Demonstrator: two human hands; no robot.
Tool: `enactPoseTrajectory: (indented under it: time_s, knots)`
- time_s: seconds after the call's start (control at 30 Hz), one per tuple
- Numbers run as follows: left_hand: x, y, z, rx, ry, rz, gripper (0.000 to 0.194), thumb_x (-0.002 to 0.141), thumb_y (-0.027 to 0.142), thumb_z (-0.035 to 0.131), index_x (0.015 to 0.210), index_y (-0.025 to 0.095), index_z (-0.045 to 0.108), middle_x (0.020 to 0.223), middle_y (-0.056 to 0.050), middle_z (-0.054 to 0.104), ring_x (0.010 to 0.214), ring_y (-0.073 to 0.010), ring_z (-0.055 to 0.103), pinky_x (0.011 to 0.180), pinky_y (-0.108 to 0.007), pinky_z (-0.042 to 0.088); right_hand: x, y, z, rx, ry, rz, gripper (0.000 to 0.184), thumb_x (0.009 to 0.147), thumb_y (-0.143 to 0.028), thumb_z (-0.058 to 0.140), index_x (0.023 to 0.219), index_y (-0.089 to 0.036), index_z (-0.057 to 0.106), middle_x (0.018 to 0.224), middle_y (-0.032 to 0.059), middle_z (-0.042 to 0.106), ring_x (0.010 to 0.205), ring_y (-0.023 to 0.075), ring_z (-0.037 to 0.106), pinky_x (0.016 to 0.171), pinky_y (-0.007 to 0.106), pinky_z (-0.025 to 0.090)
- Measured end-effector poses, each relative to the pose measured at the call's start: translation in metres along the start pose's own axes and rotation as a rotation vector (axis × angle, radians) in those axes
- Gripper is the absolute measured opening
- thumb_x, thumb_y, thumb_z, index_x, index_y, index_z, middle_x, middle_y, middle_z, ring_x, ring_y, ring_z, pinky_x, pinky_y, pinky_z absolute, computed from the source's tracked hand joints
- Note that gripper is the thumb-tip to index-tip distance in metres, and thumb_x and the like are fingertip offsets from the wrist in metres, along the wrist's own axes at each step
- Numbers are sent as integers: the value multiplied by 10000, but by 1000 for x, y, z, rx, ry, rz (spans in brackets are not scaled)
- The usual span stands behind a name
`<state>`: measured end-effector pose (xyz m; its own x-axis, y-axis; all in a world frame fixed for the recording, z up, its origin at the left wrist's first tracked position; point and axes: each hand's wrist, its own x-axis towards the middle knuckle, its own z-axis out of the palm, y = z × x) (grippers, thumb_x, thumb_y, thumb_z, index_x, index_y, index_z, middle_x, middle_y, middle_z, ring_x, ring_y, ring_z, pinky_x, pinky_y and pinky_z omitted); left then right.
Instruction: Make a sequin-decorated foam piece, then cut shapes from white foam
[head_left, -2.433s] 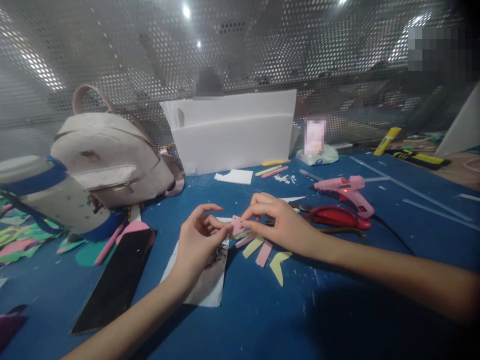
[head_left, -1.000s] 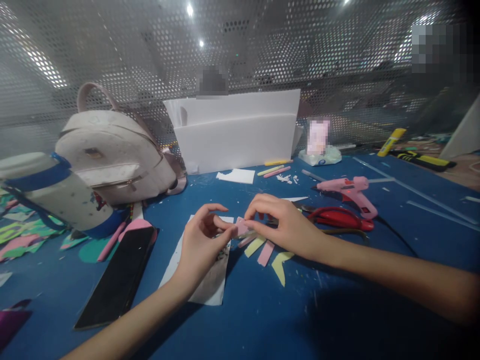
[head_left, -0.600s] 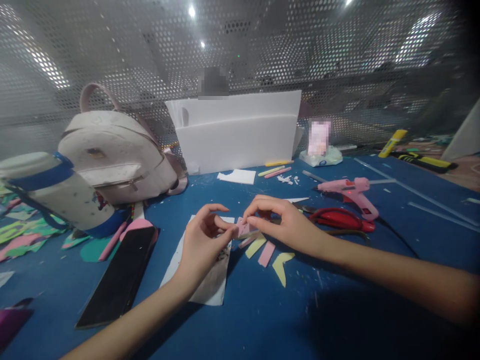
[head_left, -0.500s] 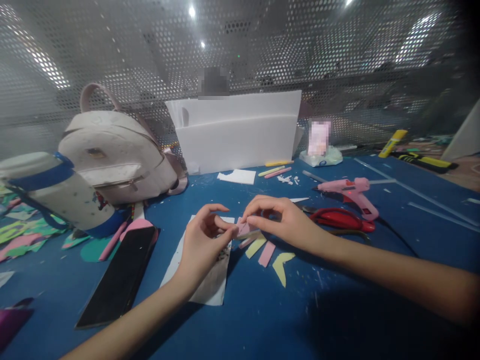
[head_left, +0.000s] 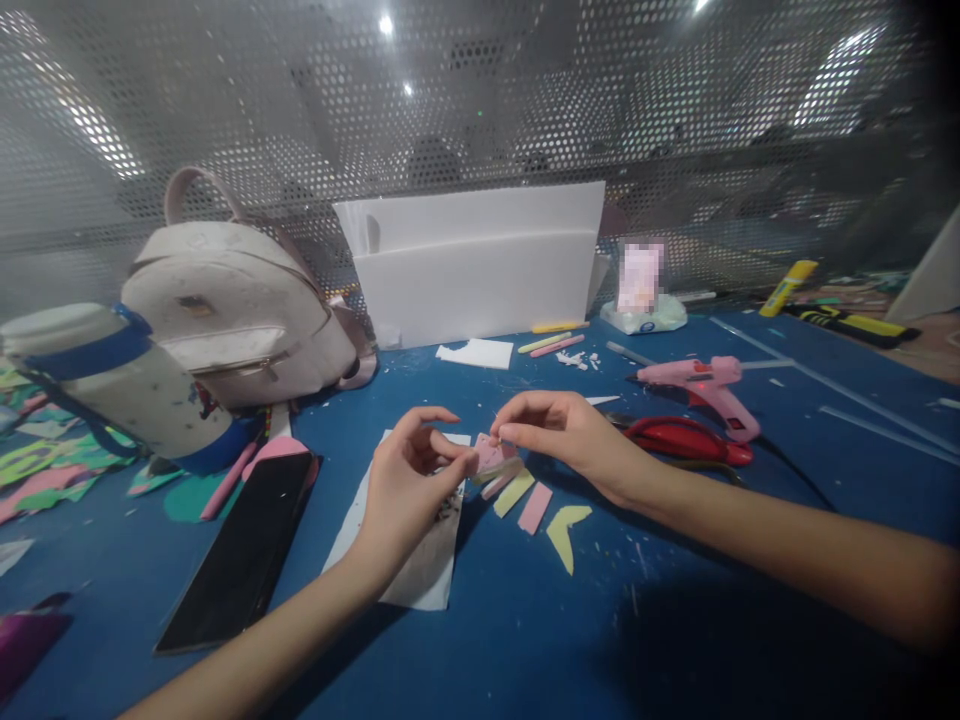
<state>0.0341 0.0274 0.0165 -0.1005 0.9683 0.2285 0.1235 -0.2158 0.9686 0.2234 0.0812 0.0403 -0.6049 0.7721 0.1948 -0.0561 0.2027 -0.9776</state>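
My left hand [head_left: 409, 485] is closed in a pinch on the edge of a small pink foam piece [head_left: 491, 455], which has a pale yellow layer under it. At the piece's top right edge, the thumb and forefinger of my right hand [head_left: 562, 440] are pressed together; whatever lies between them is too small to make out. Below the hands, a yellow strip [head_left: 514, 494], a pink strip [head_left: 535, 508] and a bent yellow cutout [head_left: 565, 535] lie on the blue table [head_left: 525, 640]. A sheet of white paper [head_left: 420, 580] with dark specks lies beneath my left hand.
Right of my hands are red-handled pliers [head_left: 679, 440] and a pink glue gun [head_left: 697, 375] with a cord. A black phone [head_left: 236, 550], a tumbler [head_left: 127, 385] and a backpack [head_left: 232, 300] are at left. White boards [head_left: 480, 280] stand behind.
My right fingertips have shifted slightly right and up, uncovering more of the pink foam piece. My left hand keeps its pinch in nearly the same place.
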Motion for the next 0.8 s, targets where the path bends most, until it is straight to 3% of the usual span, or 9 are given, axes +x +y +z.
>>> enactPoseTrajectory:
  time_s: [0.27,0.57,0.8]
  knots:
    - [3,0,0,-15,-2,23,303,741,126,697,998,193,550,636,32,651,658,-136,653,681,-243,528,-1,-8,2,-423,-15,-21,144,813,-304,654,739,-183,678,616,-22,516,567,93,417,544,252,324]
    - [0,0,0,-9,5,50,296,740,109,686,994,199,561,643,34,658,672,-134,663,693,-244,542,-3,-6,4,-632,57,-75,132,793,-231,617,673,-181,594,677,-17,489,669,120,457,622,266,341]
    - [-1,0,0,2,-25,93,304,759,107,680,1021,195,553,666,30,654,702,-145,675,728,-267,556,-5,-5,4,-624,54,-174,155,826,-226,569,685,-188,521,712,-21,484,694,122,436,636,265,326]
